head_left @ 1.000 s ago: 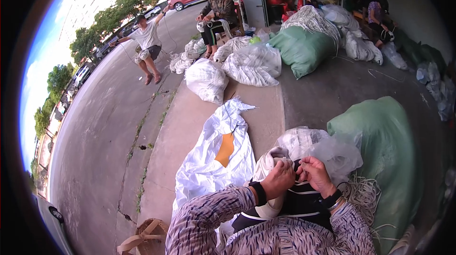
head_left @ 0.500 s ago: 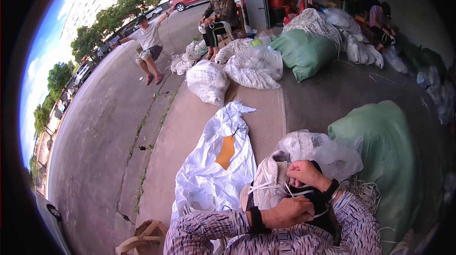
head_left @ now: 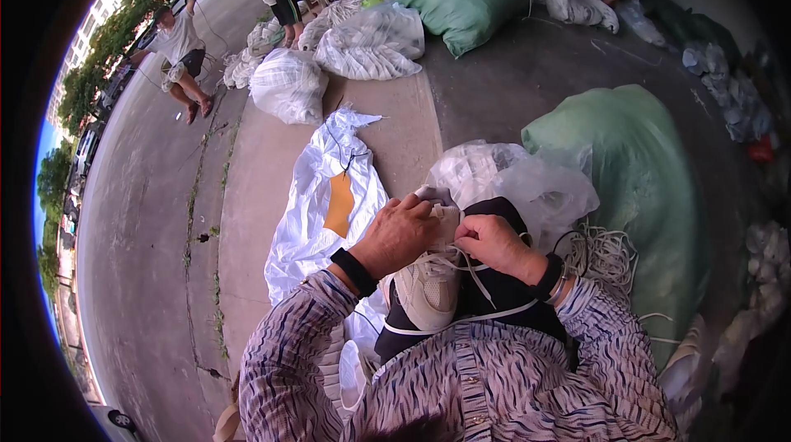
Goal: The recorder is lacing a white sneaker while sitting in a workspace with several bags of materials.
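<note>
One pale shoe [head_left: 426, 292] sits on your lap [head_left: 504, 295], toe toward you and a little left of your middle. Your left hand [head_left: 399, 233] is curled over its upper near the ankle opening, holding it; your right hand [head_left: 488, 243] is narrowed to a pinch beside it, looking to have the white lace [head_left: 480, 279] at the fingertips, with a loose end hanging below.

Expect the shoe to be light, with a soft, giving upper and a firmer sole and toe. It should not slide much on cloth, but it may roll on your thigh, so brace it by the collar or heel. The lace looks limp and thin; take it close to the tip, where it bends least.

Mind the right side: a clear bag [head_left: 563, 197] puffs up just beyond your right hand, a heap of cord [head_left: 608, 258] lies by that wrist, and a green sack [head_left: 630, 166] bulges past both. A trailing end could snag there. Your left elbow has more room, with a white sheet [head_left: 290, 248] spread beyond that forearm and pavement [head_left: 140, 261] stretching farther out.
</note>
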Tool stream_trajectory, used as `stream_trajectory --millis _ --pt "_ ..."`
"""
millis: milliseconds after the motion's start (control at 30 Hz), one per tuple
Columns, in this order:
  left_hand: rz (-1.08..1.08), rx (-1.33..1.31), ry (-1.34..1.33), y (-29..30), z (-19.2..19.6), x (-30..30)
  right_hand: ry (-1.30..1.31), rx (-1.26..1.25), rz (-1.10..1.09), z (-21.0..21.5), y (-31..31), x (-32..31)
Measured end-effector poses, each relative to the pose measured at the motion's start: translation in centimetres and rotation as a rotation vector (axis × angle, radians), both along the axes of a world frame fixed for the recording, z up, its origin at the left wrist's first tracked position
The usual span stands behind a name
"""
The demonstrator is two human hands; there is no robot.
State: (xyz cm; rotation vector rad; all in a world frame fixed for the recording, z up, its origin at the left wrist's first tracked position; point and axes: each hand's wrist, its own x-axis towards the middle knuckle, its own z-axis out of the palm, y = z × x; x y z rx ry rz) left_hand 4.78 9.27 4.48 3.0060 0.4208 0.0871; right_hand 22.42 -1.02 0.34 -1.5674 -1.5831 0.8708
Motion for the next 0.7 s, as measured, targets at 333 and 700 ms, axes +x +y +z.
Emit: stream_trajectory --millis 333,700 --pt "0.1 -0.106 0.06 -0.6 -2.5 0.1 -0.257 0.051 -0.049 -0.4 -0.2 -2.4" --pt "0.267 -0.173 -0.063 -0.8 -2.6 0.7 -0.458 0.229 -0.11 0.7 0.5 -1.4"
